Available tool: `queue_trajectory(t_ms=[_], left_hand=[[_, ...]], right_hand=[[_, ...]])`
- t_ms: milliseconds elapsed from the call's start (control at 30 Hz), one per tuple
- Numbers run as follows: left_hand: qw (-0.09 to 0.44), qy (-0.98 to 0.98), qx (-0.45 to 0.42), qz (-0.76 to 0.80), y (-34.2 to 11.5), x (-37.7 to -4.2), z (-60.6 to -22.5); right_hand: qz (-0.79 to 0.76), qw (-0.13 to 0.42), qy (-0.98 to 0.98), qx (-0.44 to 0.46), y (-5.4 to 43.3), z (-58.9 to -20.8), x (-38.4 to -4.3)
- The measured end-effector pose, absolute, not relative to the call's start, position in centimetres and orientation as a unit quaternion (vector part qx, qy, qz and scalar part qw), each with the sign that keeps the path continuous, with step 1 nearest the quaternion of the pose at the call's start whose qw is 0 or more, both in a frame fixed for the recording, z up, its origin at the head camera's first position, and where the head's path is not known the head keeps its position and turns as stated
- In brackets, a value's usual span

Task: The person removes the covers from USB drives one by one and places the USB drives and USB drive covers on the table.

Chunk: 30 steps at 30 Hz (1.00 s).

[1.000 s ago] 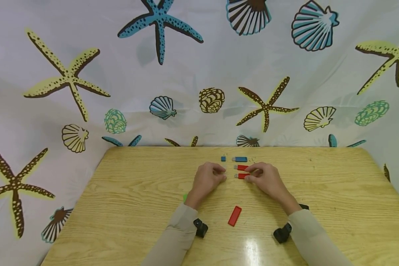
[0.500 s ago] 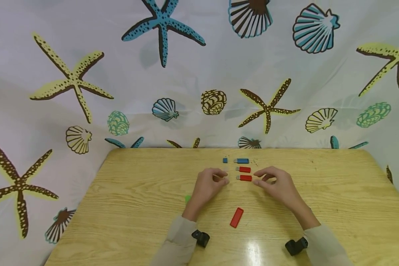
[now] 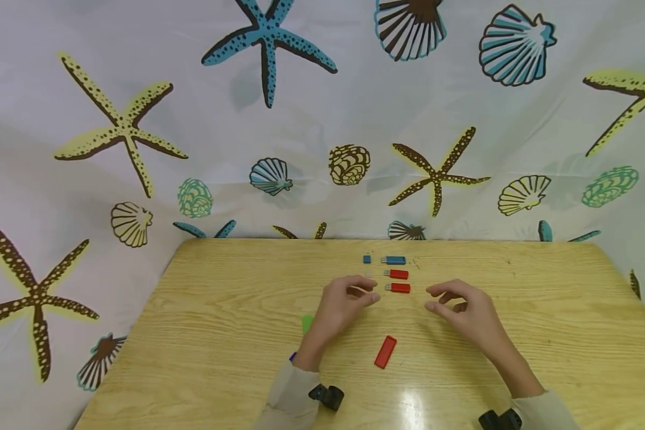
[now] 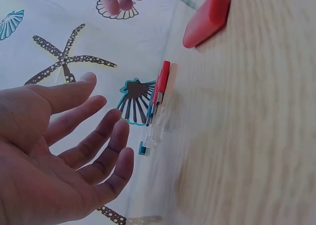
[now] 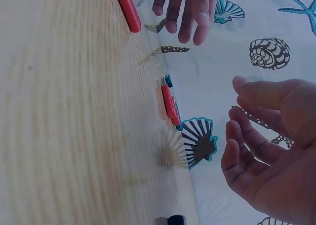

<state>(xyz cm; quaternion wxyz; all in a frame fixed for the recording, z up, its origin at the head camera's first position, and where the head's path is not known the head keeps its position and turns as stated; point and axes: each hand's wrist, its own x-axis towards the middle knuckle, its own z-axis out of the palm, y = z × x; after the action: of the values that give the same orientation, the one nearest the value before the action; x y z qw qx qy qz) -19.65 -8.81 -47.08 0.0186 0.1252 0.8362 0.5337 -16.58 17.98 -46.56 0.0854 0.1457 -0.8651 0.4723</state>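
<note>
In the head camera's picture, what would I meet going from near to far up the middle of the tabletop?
Red rectangular piece, nearer red USB stick, farther red USB stick, blue USB stick.

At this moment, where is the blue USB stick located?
In the head view, the blue USB stick lies far back on the table, right of the small blue piece and beyond two red sticks.

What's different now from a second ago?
The right hand has drawn away from the two red USB sticks, rightward and backward, no longer covering their ends. The left hand remains on their other side; the sticks, blue USB stick and loose red piece stayed put.
</note>
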Motion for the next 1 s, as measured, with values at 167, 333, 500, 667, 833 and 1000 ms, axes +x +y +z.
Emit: queue_trajectory(t_ms=[167, 333, 500, 667, 833, 1000], left_hand=[[0.028, 0.813, 0.15, 0.562, -8.5, -19.1, -47.3], [0.043, 0.8, 0.163, 0.576, -8.1, -18.8, -47.4], [0.041, 0.797, 0.171, 0.577, -8.0, -18.8, -47.4], [0.044, 0.789, 0.189, 0.583, -7.7, -18.6, -47.4], [0.053, 0.776, 0.2, 0.596, -7.2, -18.1, -47.4], [0.069, 0.767, 0.209, 0.603, -6.8, -17.7, -47.5]], right_hand=[[0.466, 0.097, -0.868, 0.139, 18.9, -46.5, -15.4], [0.462, 0.107, -0.87, 0.134, 19.9, -46.8, -14.5], [0.472, 0.106, -0.865, 0.134, 20.3, -46.5, -14.3], [0.461, 0.108, -0.871, 0.132, 20.9, -46.2, -13.8], [0.44, 0.114, -0.881, 0.134, 22.0, -46.6, -13.2], [0.419, 0.121, -0.889, 0.14, 22.6, -46.9, -13.0]])
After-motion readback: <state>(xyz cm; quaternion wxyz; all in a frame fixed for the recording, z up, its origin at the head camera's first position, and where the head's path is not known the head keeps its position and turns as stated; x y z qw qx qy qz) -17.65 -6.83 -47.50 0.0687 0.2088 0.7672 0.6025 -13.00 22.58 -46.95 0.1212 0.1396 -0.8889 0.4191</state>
